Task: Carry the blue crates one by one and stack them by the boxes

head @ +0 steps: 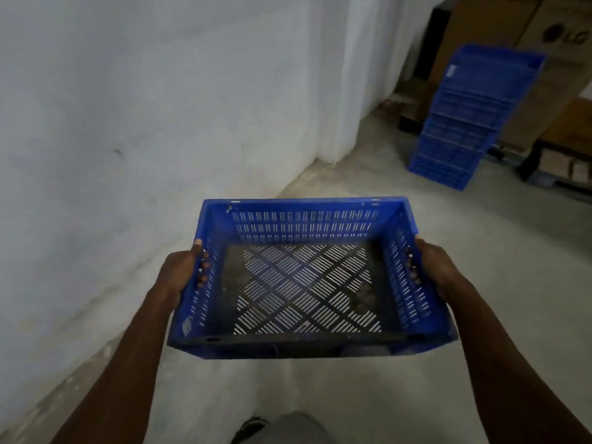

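— Blue crate (307,277), how many up close?
— 1, empty, held off the floor (416,251). Left hand (184,272) clamps its L side wall, right hand (437,267) the R wall, fingers through the slots.
— Farther off?
— 1 stack of blue crates (471,120), count unclear, approx 4-5, on the floor beside cardboard boxes (499,24), well apart from the held one. White wall (160,91) on the L.

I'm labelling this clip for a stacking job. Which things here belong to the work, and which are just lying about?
Part of the job:
blue crate, carried empty by the left hand and right hand
stack of blue crates
cardboard boxes behind the stack

Just lying about:
low dark rack at the right edge
white wall
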Action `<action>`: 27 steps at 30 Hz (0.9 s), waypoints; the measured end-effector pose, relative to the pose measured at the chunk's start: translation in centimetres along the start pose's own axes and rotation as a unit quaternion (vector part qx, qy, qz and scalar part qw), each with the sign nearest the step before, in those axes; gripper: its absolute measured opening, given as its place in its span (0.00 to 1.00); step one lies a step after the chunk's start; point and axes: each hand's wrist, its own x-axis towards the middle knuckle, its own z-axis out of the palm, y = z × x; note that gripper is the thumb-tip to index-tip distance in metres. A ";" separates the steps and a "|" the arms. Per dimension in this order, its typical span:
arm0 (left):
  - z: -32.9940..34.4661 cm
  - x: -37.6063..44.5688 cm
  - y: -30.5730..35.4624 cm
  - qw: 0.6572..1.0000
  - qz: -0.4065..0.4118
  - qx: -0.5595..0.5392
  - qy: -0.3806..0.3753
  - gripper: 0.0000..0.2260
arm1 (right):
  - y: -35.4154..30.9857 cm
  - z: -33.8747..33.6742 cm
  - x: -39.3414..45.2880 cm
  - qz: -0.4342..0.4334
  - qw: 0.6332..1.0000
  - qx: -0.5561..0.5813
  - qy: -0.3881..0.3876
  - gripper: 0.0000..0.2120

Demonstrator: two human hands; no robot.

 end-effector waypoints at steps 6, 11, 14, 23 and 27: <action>14.2 8.8 9.6 0.993 0.043 0.042 -0.098 0.23 | -0.4 -8.3 6.3 0.054 0.992 0.061 0.096 0.26; 25.9 17.2 16.8 0.984 0.066 0.048 -0.156 0.21 | -2.8 -13.0 14.7 0.069 0.981 0.092 0.158 0.25; 32.7 22.5 21.3 0.979 0.067 0.054 -0.182 0.23 | -5.1 -15.3 19.3 0.068 0.972 0.112 0.197 0.25; 56.0 34.0 36.4 0.953 0.102 0.094 -0.270 0.21 | -9.8 -25.9 33.5 0.077 0.934 0.165 0.306 0.25; 67.9 38.6 41.2 0.946 0.122 0.107 -0.281 0.21 | -11.4 -32.2 42.3 0.079 0.924 0.174 0.331 0.25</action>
